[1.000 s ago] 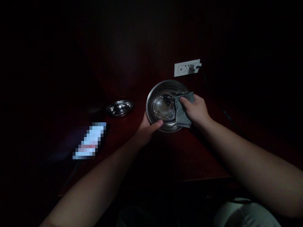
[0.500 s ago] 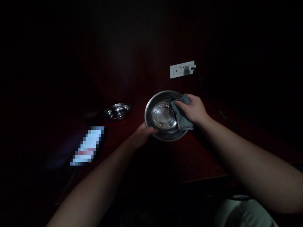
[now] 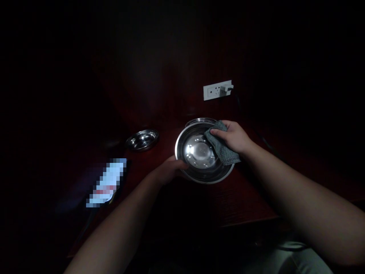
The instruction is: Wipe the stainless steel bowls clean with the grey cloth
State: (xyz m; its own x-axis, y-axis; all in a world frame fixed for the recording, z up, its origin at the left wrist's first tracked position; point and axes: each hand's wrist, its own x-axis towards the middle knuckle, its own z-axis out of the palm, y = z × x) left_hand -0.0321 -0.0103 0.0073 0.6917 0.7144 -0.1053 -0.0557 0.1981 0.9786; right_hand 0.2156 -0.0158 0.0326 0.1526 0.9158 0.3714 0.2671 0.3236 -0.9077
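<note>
A shiny steel bowl point(image 3: 199, 152) is tilted toward me above the dark red table. My left hand point(image 3: 171, 169) grips its lower left rim, thumb inside and the other fingers hidden behind the wall. In my right hand point(image 3: 235, 137) is a grey-green cloth point(image 3: 225, 150), pinched under the thumb and pressed against the bowl's right inner side and rim. The cloth's striped end hangs over the lower right edge. Just behind the bowl shows the rim of another steel dish point(image 3: 201, 120), mostly covered.
A shallow steel dish point(image 3: 142, 140) sits to the left. Nearer me lies a lit, blurred-out phone point(image 3: 107, 184) with a cable. On the back wall is a white socket point(image 3: 217, 90) with a plug in it. The table's front edge point(image 3: 248, 222) runs below my arms.
The bowl has come slightly lower in view and tilted, uncovering the rim of the dish behind. My right hand and the cloth moved down a little with it. The whole view has shifted slightly.
</note>
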